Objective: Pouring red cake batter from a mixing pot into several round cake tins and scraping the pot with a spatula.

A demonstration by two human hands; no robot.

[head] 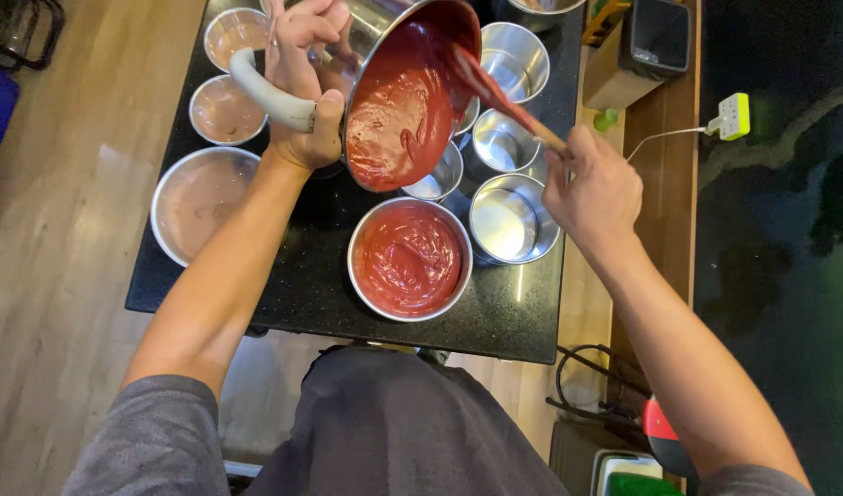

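Big mixing bowl [399,101] tipped in my left hand [302,83], fingers wrapped tight round its grey handle, over the red-batter pan [410,259]; right hand [591,188] pinches the spatula [504,96]; a slip could slop batter onto the black counter [320,285].

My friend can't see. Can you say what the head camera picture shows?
A person's left hand tilts a metal mixing bowl of red batter over a round pan already holding red batter, while the right hand scrapes inside with a spatula. Empty pans and pans of brown batter sit around on the black counter.
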